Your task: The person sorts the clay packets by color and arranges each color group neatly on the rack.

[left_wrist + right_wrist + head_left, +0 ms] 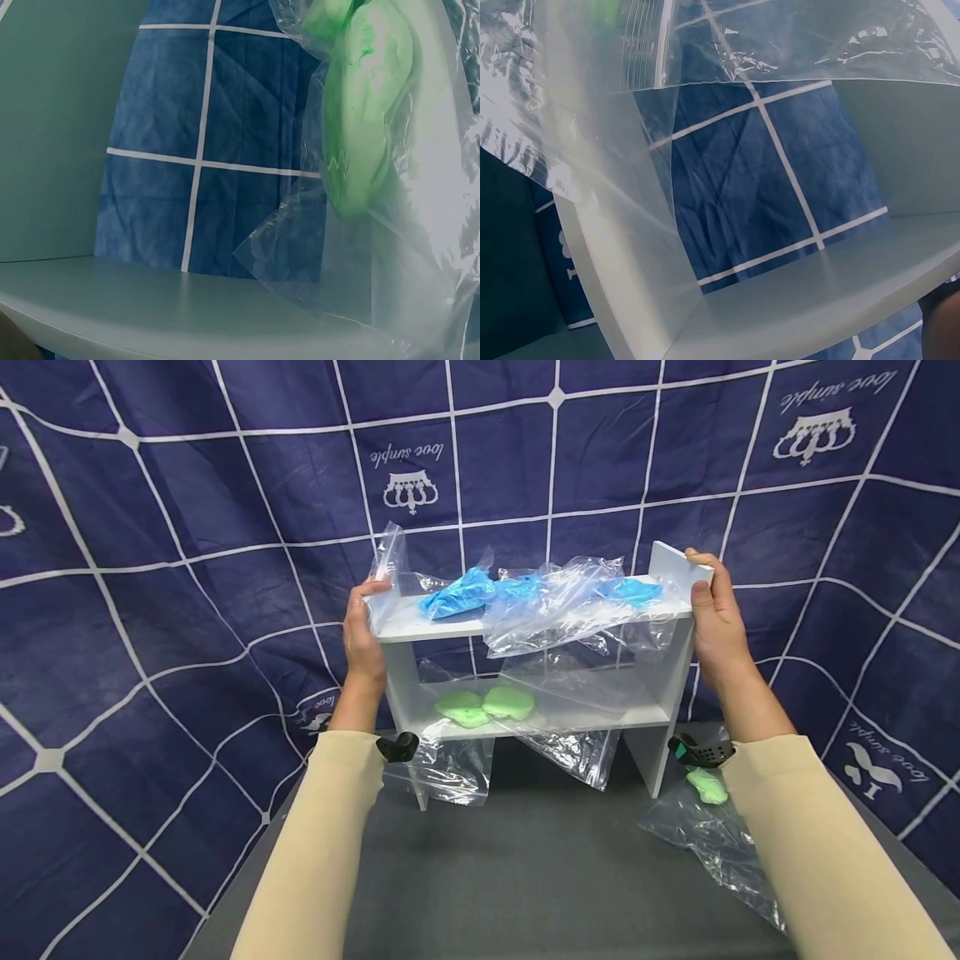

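A small white two-tier shelf (pixel 651 756) stands on the dark grey table in the head view. My left hand (pixel 363 639) grips its left side panel near the top, where a clear bag also hangs. On the right, my right hand (pixel 717 618) holds the upper end of the other side panel, thumb in front. Clear bags with crumpled blue pieces (pixel 467 593) lie on the upper board. Two flattened green lumps (pixel 510 701) in clear bags rest on the lower board; one green lump (pixel 367 112) looms in the left wrist view. Clear plastic (pixel 900 45) crosses the right wrist view.
Beside my right forearm, a clear bag (pixel 708 843) with a green lump (pixel 707 786) lies on the table (pixel 517 877). A navy curtain (pixel 510 468) with white grid lines hangs behind the shelf and along both sides. Bag ends droop over both boards' front edges.
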{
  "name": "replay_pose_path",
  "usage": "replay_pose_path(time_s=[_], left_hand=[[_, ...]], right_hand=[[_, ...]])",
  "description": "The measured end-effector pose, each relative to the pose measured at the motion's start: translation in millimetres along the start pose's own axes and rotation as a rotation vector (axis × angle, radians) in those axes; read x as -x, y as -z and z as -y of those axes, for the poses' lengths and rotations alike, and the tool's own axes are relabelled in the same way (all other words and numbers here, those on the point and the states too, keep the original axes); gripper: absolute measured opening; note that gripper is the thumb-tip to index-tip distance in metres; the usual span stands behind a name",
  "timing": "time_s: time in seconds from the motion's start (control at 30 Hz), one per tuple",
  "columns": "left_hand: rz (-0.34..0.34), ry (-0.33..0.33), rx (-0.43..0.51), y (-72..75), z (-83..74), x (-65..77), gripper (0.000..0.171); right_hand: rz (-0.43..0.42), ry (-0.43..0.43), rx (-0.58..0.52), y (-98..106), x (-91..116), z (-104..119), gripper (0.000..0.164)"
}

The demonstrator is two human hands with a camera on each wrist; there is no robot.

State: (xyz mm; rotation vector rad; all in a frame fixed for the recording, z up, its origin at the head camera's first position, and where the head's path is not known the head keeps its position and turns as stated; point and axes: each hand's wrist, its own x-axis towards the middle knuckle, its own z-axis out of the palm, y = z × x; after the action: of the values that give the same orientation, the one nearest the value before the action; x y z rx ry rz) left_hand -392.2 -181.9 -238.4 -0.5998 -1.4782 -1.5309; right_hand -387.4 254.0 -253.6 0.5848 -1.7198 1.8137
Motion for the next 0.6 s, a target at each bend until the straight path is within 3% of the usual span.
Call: replay_pose_path(time_s=[0.3,0.4,0.6], left_hand=[[0.013,-0.035,-0.071,-5.1,3.7,1.4,0.04],[0.013,-0.052,-0.093,-5.3,5.1,1.6,0.04],[0.0,-0.056,-0.072,-2.5,5.2,0.9,0.04]], right_hand=[[0.025,-0.022,0.064,5.6,6.8,7.3,0.043],[0.055,-0.031,0.041,9.8,12.8,9.9,0.047],[0.046,-0.067,0.063,19.1,29.0,11.9,0.047]])
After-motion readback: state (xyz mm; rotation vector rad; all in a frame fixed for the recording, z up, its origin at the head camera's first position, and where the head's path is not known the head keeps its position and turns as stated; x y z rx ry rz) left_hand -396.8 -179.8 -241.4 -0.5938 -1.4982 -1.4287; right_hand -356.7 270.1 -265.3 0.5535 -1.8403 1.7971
